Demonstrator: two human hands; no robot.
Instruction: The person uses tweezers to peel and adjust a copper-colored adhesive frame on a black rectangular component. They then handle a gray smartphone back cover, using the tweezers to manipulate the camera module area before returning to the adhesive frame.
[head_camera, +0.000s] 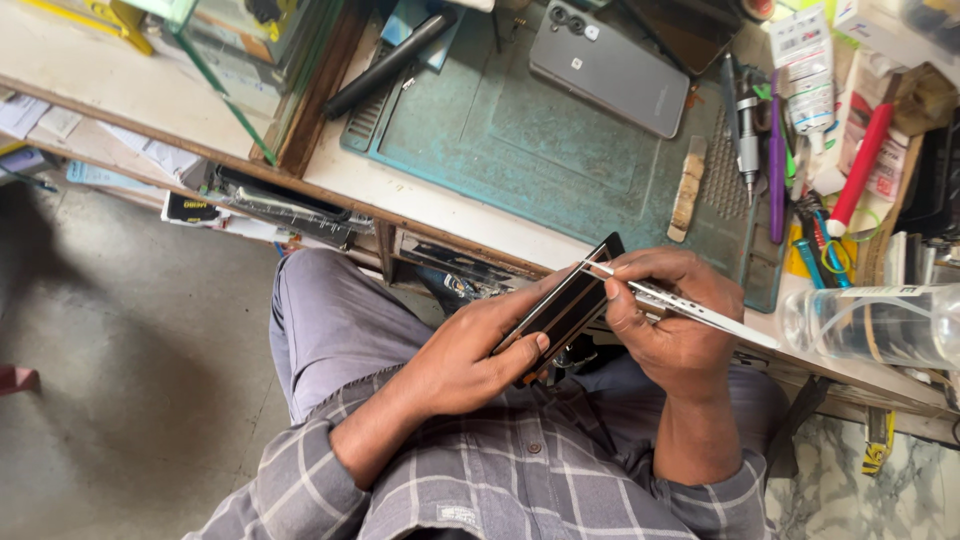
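Prying step in hand, by the look of it. Left hand (475, 350) wrapped around the dark, flat, rectangular phone body (562, 305), holding it tilted on edge above the lap, just in front of the wooden edge of the counter (420, 200). Right hand (672, 320) pinching a thin, flat, silver metal pry blade (690, 308), with its tip touching the upper corner of the phone body. Both hands closed firmly, none of them free.

Next move probably calling for a slow slide of the blade along the seam, with light force and a steady left grip, so that the panel does not crack.

On the counter, well apart: a teal rubber work mat (520, 140), a grey smartphone lying face down (610, 65), a purple-handled tool (777, 150), a red-handled tool (860, 165), a clear plastic bottle (880, 325).
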